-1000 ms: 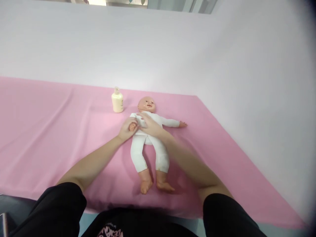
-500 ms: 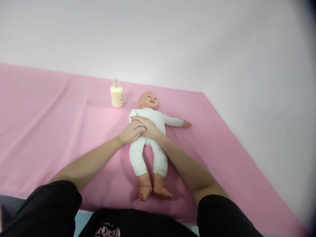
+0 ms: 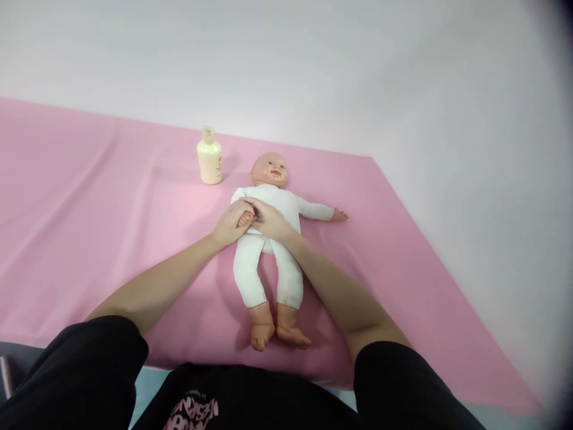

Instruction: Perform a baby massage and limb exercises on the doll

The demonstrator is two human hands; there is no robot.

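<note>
A baby doll (image 3: 267, 245) in a white bodysuit lies on its back, head away from me and feet towards me. My left hand (image 3: 230, 222) is closed around the doll's left-side arm near its small hand (image 3: 245, 220), which shows between my hands. Over the doll's belly, my right hand (image 3: 271, 222) is curled against the same arm from the other side. Most of that forearm and several of my fingertips are hidden. The doll's other arm (image 3: 317, 211) stretches out to the right, untouched.
A cream-coloured pump bottle (image 3: 209, 158) stands upright to the left of the doll's head. Beneath everything is a pink sheet (image 3: 111, 227), its far edge along a pale wall (image 3: 286, 65). A grey surface (image 3: 27, 357) shows at the lower left.
My hands, laid one over the other before, have parted slightly. The doll's small hand now shows between them. The whole view has shifted a little.
</note>
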